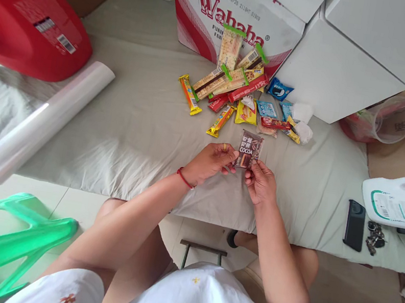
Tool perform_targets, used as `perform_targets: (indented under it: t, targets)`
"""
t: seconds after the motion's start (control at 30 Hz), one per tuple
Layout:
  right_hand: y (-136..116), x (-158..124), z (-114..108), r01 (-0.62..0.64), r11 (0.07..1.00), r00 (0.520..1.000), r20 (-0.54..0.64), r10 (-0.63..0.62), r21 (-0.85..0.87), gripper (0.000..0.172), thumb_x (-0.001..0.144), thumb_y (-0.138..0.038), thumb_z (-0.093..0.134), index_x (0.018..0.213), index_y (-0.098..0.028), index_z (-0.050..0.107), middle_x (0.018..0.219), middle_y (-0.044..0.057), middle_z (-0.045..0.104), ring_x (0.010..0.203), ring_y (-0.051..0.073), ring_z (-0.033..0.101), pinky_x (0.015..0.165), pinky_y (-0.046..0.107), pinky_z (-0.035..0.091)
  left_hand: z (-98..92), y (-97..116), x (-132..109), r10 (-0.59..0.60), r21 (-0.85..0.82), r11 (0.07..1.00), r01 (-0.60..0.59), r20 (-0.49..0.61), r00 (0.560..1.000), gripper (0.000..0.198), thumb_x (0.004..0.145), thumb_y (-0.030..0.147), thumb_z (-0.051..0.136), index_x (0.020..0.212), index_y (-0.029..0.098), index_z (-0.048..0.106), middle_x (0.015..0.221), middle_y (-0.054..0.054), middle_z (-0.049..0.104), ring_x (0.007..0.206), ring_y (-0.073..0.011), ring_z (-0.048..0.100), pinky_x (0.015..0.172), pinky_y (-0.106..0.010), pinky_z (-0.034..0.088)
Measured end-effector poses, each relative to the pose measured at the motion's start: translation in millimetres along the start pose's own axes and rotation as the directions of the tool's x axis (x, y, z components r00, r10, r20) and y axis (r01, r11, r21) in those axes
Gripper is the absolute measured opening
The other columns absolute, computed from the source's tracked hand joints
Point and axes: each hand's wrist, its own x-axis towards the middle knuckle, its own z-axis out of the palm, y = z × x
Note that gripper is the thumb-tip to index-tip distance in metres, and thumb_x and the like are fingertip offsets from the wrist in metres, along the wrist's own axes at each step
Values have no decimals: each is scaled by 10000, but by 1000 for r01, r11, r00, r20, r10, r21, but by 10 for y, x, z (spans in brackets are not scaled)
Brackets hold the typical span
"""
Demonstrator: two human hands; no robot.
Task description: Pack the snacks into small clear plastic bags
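Note:
A brown packet of cocoa snack (248,149) is held up between both hands, its "COCOA" label facing me. My left hand (213,159), with a ring and a red wrist cord, pinches the packet's left edge. At the lower right corner, the fingers of my right hand (260,181) are closed on it. Just beyond lies a heap of wrapped snacks: long wafer bars (211,81) with green ends, a red-wrapped bar (249,87), a yellow packet (246,112), small yellow-orange bars (221,121) and blue packets (267,109).
Behind the heap stands a Wahaha carton (193,20) beside white cabinets (351,73). On the left are a red jug (35,15), a plastic film roll (44,120) and a green stool (9,238). A white detergent bottle (404,200), phone (355,225) and keys (375,237) lie right.

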Motion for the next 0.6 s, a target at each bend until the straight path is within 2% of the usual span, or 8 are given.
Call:
perform_targets:
  t: [0.1, 0.23, 0.3, 0.47, 0.6]
  targets:
    - [-35, 15, -23, -29, 998, 999, -13, 30, 49, 468, 524, -494, 970, 780, -214, 697, 621, -60, 577, 492, 63, 484, 360, 167, 352, -21, 0, 11, 43, 25, 999, -42, -45, 998, 448, 738, 591, 803, 776, 177, 635, 695, 5, 624, 644, -126, 611, 555, -233, 435]
    - [-42, 10, -23, 9, 999, 998, -59, -7, 36, 478, 502, -494, 980, 750, -212, 684, 645, -53, 586, 511, 66, 489, 348, 164, 337, -41, -68, 77, 94, 94, 992, -79, -162, 982, 312, 752, 472, 766, 755, 175, 668, 640, 25, 585, 586, -99, 486, 556, -236, 385]
    - [-28, -2, -14, 23, 999, 997, -70, -21, 34, 486, 511, -502, 979, 769, -211, 687, 653, -56, 583, 513, 64, 488, 356, 166, 349, -48, -98, 106, 115, 157, 984, -84, -201, 973, 251, 777, 413, 717, 751, 167, 678, 648, 23, 601, 600, -101, 494, 589, -239, 402]
    - [17, -54, -19, 42, 998, 999, -31, -41, 52, 486, 559, -527, 966, 818, -205, 710, 654, -51, 592, 571, 87, 560, 446, 192, 467, -20, -125, 125, 178, 398, 916, -53, -282, 943, 180, 832, 310, 613, 754, 160, 672, 666, 17, 630, 629, -119, 535, 616, -245, 407]
    - [45, -66, -23, 91, 996, 989, -114, -90, -2, 443, 558, -492, 953, 787, -200, 710, 640, -53, 589, 534, 75, 510, 409, 192, 389, 35, -143, 105, 247, 577, 816, -39, -286, 926, 177, 860, 273, 589, 760, 165, 686, 695, -3, 663, 666, -141, 567, 637, -254, 415]
